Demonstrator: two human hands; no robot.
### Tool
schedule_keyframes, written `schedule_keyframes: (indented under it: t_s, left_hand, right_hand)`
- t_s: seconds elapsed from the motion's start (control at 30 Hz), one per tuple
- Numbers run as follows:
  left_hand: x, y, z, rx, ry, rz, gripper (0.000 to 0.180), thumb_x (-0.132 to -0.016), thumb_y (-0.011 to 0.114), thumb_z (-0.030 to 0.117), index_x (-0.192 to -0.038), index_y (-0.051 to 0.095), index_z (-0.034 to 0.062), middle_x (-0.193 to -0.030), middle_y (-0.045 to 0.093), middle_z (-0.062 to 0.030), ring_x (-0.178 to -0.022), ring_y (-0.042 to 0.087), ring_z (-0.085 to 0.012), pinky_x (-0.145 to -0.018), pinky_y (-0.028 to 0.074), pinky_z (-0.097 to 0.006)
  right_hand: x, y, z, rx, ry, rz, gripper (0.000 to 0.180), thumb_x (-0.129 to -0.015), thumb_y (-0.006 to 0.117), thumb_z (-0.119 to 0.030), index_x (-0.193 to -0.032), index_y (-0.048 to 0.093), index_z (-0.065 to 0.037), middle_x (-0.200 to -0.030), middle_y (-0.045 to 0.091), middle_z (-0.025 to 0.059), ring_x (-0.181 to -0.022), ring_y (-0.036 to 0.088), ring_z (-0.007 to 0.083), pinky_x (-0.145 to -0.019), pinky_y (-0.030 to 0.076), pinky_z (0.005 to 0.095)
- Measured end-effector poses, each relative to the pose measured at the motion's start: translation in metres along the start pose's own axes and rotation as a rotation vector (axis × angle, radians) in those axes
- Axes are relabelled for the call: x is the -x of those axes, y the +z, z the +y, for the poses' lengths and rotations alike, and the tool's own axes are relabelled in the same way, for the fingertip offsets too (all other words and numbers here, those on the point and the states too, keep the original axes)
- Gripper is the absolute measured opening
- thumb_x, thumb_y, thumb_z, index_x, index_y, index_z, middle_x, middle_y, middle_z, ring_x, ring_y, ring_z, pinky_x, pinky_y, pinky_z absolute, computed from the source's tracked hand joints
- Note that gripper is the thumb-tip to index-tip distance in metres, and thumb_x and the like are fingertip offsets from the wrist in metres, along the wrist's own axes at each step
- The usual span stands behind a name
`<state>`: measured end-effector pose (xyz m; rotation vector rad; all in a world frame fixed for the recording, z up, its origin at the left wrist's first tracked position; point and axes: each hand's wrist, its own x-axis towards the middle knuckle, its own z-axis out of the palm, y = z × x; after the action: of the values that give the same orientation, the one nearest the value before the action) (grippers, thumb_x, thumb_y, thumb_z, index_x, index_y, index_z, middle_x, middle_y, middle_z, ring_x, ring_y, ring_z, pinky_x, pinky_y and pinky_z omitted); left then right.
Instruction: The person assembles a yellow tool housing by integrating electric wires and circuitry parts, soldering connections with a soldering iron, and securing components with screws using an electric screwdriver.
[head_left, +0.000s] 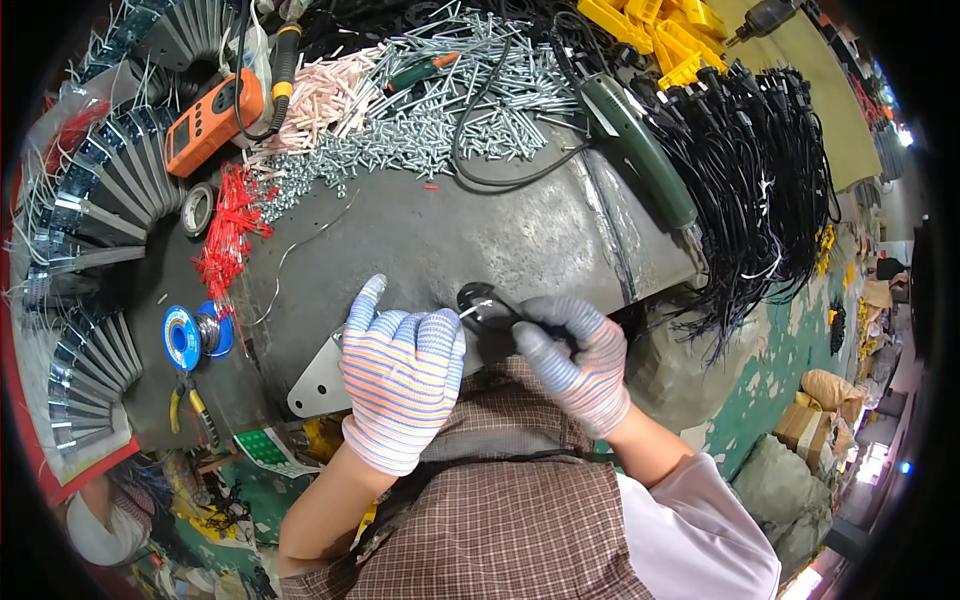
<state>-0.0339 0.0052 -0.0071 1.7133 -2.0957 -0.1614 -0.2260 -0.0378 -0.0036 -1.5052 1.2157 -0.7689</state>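
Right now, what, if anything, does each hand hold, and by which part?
The right hand holds a black piece by its right end. The left hand covers part of a grey plate; what its grip holds cannot be told.

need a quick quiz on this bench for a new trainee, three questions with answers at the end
1. True or false: the orange device lies to the left of the green tool.
2. Which lies right beside the roll of tape?
A) black cables
B) red strands
C) yellow pieces
3. Fill in: the gloved right hand holds a rounded piece coloured ___.

Key: 1. True; 2. B; 3. black
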Motion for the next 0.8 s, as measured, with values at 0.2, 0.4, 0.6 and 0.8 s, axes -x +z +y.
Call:
schedule_keyframes:
  t_s: [0.2,0.4,0.6,0.8]
  left_hand:
    - [0.023,-0.006,-0.002,0.089,-0.085,0.297,0.048,-0.071,0.071,0.020,-0.113,0.049,0.0095,-0.119,0.051,-0.0165,-0.114,0.048,-0.0391,-0.104,0.033,-0.060]
    - [0.056,-0.019,-0.019,0.024,-0.244,0.112,0.092,-0.066,0.078,0.048,-0.138,0.039,0.0062,-0.131,0.047,-0.0190,-0.122,0.045,-0.0379,-0.105,0.034,-0.051]
    - [0.046,-0.009,-0.030,-0.014,-0.235,0.075,0.085,-0.065,0.072,0.055,-0.132,0.049,0.0072,-0.126,0.052,-0.0137,-0.115,0.049,-0.0324,-0.098,0.036,-0.046]
    - [0.036,-0.011,-0.032,0.050,-0.166,0.055,0.079,-0.064,0.072,0.045,-0.129,0.050,0.0059,-0.124,0.054,-0.0130,-0.113,0.049,-0.0330,-0.096,0.037,-0.046]
  right_hand:
    - [-0.005,0.038,-0.009,0.141,-0.336,-0.070,0.018,-0.080,0.070,-0.010,-0.097,0.067,-0.003,-0.084,0.067,0.0151,-0.073,0.066,0.0317,-0.065,0.052,0.0371]
    - [-0.001,0.044,-0.020,0.381,-0.540,-0.018,0.017,-0.078,0.073,-0.016,-0.089,0.066,-0.006,-0.079,0.063,0.0085,-0.071,0.063,0.0280,-0.064,0.051,0.0371]
    - [-0.003,0.062,-0.017,0.285,-0.449,-0.189,0.021,-0.080,0.072,-0.019,-0.096,0.067,-0.005,-0.086,0.067,0.0121,-0.075,0.065,0.0304,-0.067,0.052,0.0383]
    - [-0.004,0.059,-0.017,0.285,-0.396,-0.177,0.021,-0.081,0.070,-0.017,-0.099,0.068,-0.005,-0.087,0.067,0.0136,-0.076,0.065,0.0316,-0.068,0.052,0.0391]
